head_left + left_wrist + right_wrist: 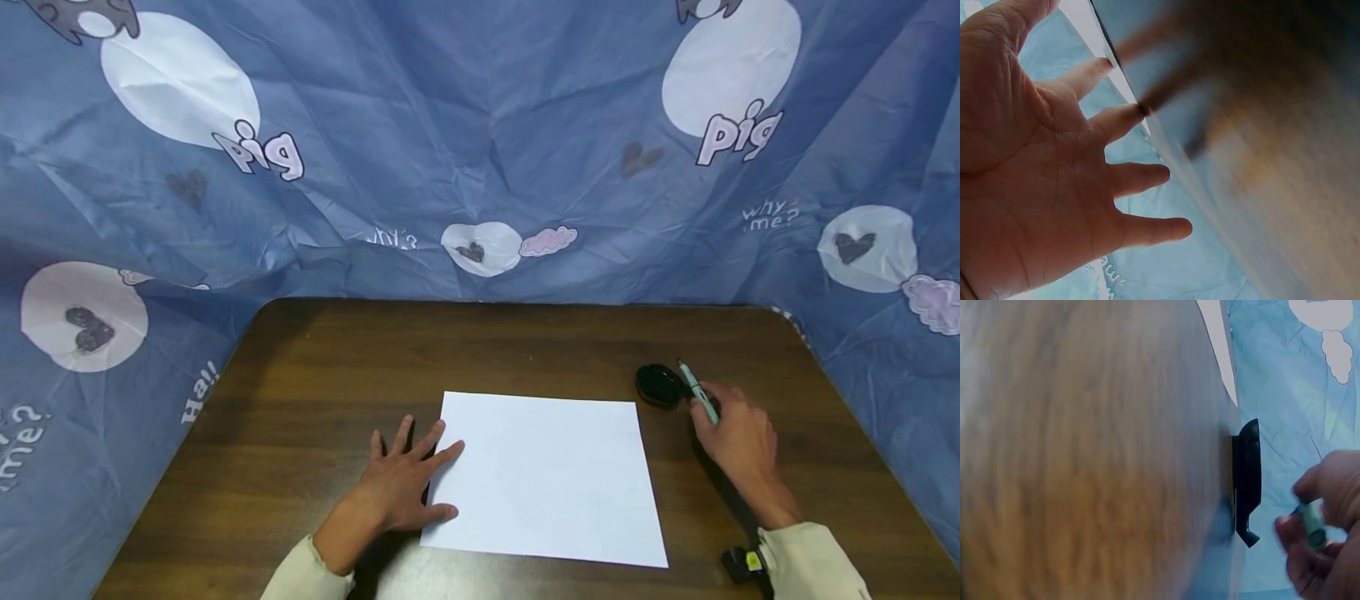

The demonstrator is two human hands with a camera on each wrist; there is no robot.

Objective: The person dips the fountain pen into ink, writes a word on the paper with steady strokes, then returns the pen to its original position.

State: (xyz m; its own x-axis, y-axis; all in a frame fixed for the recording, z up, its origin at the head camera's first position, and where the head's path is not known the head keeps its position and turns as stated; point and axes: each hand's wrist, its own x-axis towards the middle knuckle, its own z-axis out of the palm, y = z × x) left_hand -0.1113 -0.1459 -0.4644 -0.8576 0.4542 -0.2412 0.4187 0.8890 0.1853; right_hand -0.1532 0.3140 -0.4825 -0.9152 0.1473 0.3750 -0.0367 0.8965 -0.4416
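A blank white sheet of paper (543,479) lies flat on the brown wooden table (330,358). On its left edge, my left hand (397,492) has its fingers spread, with thumb and some fingertips over the paper; the left wrist view shows that palm (1041,162). To the right of the sheet, my right hand (742,433) pinches a light green pen (697,392), pointing away from me. Just left of the pen sits a low, round black object (658,387). Seen side-on in the right wrist view, this black object (1248,478) has a short tab at one end.
A blue printed cloth (480,150) hangs behind the table and down both sides. At my right sleeve (810,558) there is a small black device (738,564) with a yellow patch. The table's far edge meets the cloth.
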